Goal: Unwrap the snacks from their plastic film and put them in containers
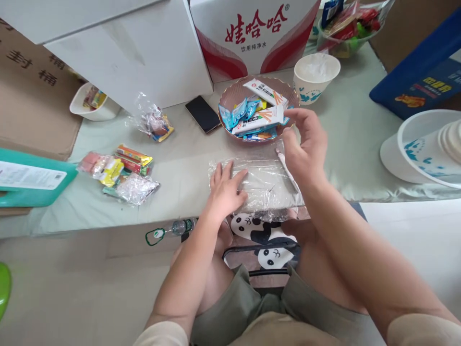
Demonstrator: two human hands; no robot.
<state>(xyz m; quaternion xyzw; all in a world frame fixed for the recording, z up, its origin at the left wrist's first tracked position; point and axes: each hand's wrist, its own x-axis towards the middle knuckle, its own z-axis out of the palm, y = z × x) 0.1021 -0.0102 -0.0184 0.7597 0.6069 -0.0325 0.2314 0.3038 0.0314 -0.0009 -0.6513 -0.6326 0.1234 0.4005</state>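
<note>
left hand [225,186] flat, pressing plastic wrap [268,185] | right hand [305,144] raised, pinching its edge | snack bowl [232,92] just behind

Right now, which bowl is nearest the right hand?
The pink bowl heaped with snack packets, just beyond the right hand; the white bowls stand farther off.

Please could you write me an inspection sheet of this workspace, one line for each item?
Surface: pale green cloth over the table.
Job's things: clear film spread flat at the near edge; bowl of snack packets behind it.
Clutter: loose snack packets at left, phone, paper cup.
Hands: left hand flat on the film; right hand raised over its right end, grip unclear.
Cables: nothing seen.
Surroundings: white cartons behind, stacked white bowls at right.
</note>
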